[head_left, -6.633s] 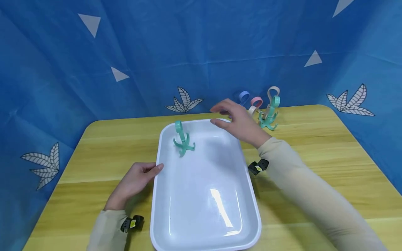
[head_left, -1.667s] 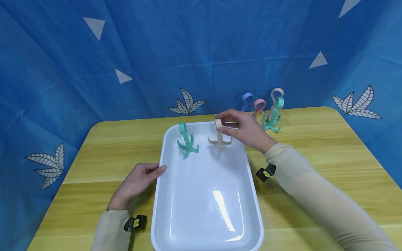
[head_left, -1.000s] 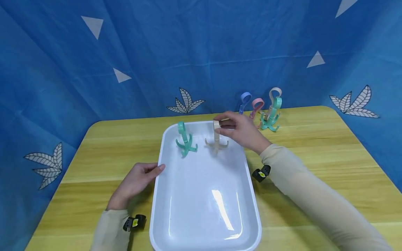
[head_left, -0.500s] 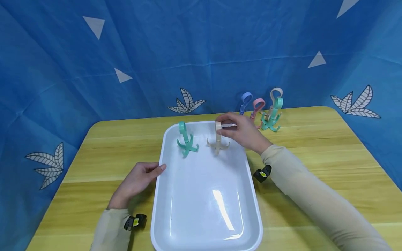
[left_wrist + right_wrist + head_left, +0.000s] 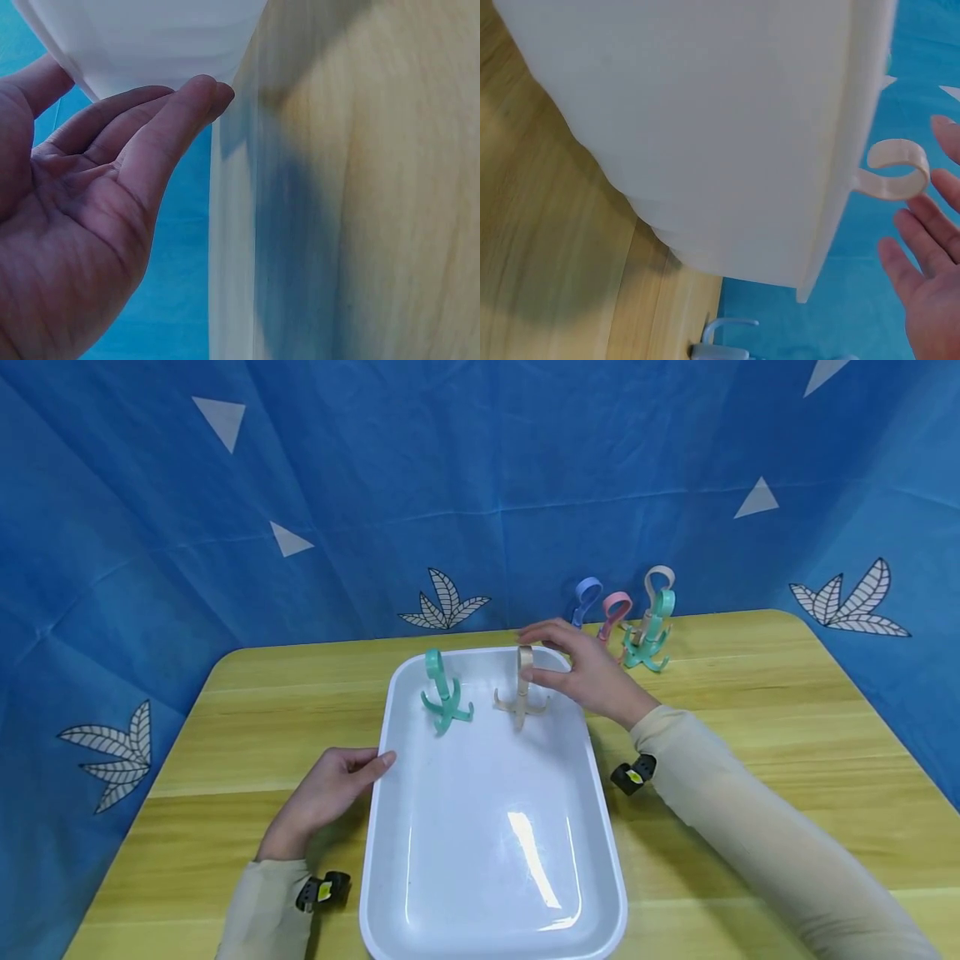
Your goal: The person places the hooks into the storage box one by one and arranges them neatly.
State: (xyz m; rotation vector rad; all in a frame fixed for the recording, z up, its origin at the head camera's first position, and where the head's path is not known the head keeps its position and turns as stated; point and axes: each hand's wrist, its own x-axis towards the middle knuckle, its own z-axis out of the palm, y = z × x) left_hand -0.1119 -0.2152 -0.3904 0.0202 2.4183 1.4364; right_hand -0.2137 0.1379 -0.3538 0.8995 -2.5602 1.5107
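While my left hand pinches the tray, my right hand, fingers parted, flanks the beige hook standing inside its far end. I'd best avoid nudging the hook.

Beige hook, green hook, white tray, yellow wood-grained table, blue cloth with white triangles

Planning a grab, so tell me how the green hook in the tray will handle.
The green hook looks like moulded plastic, so probably stiff and light. Its splayed prongs should resist rolling, but the tall curl may tip it if pushed.
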